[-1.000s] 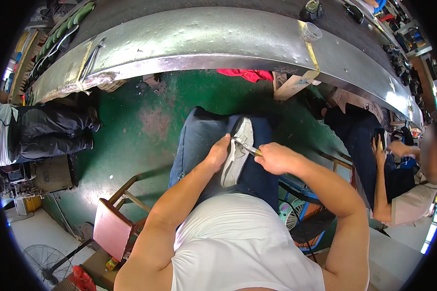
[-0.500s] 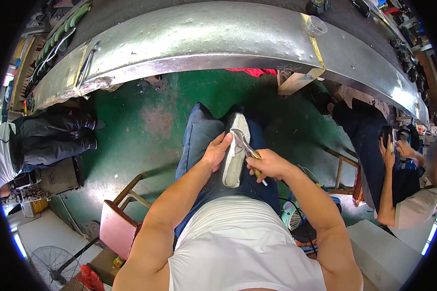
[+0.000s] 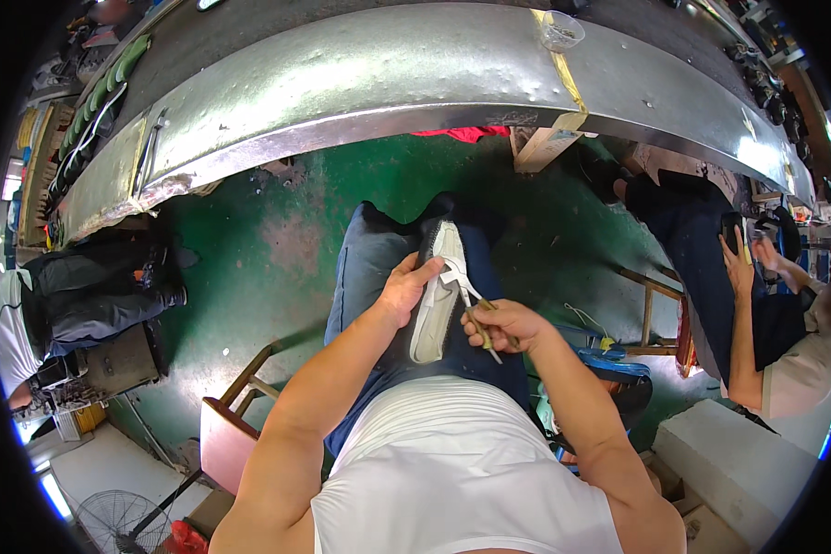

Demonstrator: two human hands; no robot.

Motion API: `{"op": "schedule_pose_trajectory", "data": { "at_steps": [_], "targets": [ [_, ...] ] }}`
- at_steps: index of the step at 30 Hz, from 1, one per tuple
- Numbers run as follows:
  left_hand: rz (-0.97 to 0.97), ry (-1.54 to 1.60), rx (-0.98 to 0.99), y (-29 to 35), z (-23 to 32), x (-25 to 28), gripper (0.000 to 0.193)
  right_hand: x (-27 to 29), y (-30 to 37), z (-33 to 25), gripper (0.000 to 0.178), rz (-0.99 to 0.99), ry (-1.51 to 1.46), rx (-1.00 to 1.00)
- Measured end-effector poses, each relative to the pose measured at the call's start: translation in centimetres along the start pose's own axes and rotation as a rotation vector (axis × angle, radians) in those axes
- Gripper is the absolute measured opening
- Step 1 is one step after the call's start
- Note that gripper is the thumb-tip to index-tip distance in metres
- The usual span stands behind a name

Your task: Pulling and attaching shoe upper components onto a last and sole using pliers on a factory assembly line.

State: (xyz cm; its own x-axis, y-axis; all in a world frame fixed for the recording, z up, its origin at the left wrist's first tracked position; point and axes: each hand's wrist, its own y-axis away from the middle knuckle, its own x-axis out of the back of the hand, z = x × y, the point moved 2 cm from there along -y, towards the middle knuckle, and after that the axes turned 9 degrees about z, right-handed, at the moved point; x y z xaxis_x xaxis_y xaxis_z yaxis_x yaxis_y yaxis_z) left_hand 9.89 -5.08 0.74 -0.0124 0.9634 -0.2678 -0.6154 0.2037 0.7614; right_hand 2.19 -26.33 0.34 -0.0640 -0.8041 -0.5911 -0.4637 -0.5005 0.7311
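Note:
A dark shoe lies bottom up on my lap, its off-white underside [image 3: 429,334] facing me and its toe pointing away. My left hand [image 3: 404,291] is closed on the shoe's left edge, the thumb pressed on the underside. My right hand [image 3: 517,325] is wrapped round the yellowish handles of metal pliers [image 3: 456,274]. The jaws sit against the middle of the underside; what they grip there is too small to make out. Below the right fingers a thin, pale tip sticks out.
A metal-faced workbench [image 3: 342,83] spans the far side, with a clear plastic cup [image 3: 561,33] on it. Chairs [image 3: 229,443] stand on both sides. One person [image 3: 739,295] works at the right, another [image 3: 92,295] is at the left. A fan [image 3: 125,522] stands lower left.
The shoe has tilted, its near end shifting left. The pliers have turned, and their handles and my right hand sit slightly lower. My left hand keeps its hold.

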Motion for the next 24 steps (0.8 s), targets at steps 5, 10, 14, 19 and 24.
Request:
{"op": "schedule_pose_trajectory", "data": {
  "at_steps": [5,10,14,19,24],
  "targets": [
    [0.050,0.014,0.045,0.5,1.1,-0.4,0.055,2.0,5.3,-3.6,0.038,0.035,0.360,-0.091],
    [0.068,-0.135,-0.002,1.1,1.5,-1.5,0.057,-4.1,6.3,-8.4,0.040,0.310,0.828,0.306],
    [0.087,-0.328,0.014,1.4,2.0,-2.0,0.062,-5.7,2.2,-9.6,0.045,0.348,1.473,0.510],
    [0.032,-0.441,0.083,1.7,3.3,-0.6,0.074,-4.2,4.7,-9.5,0.040,0.359,1.393,0.424],
    [-0.068,-0.482,0.226,1.6,4.5,-0.2,0.080,-4.4,7.4,-5.8,0.045,0.128,1.587,0.484]
  ]
}}
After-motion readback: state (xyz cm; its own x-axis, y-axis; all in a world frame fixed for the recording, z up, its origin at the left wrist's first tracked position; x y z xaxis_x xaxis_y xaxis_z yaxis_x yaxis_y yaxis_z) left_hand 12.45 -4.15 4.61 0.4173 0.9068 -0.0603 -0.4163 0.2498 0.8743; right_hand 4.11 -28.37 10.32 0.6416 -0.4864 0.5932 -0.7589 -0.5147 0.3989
